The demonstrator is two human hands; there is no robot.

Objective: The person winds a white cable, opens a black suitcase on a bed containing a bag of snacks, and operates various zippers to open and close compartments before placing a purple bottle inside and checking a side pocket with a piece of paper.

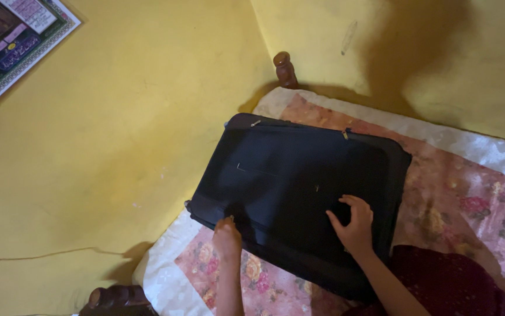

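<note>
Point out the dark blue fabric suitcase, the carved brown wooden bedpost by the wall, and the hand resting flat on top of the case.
Dark blue fabric suitcase (pixel 276 175): head view, bare front panel.
Carved brown wooden bedpost (pixel 284 68): head view, rounded knob.
Right hand (pixel 354 225): head view, back of the hand, fingers spread on the case.

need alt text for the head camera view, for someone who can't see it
A dark blue soft suitcase lies flat and closed on a bed with a pink floral bedsheet, seen from above. The right hand rests spread on the lid, while the left hand touches the near edge. Yellow walls surround the bed, with a printed poster hanging at upper left.
</note>
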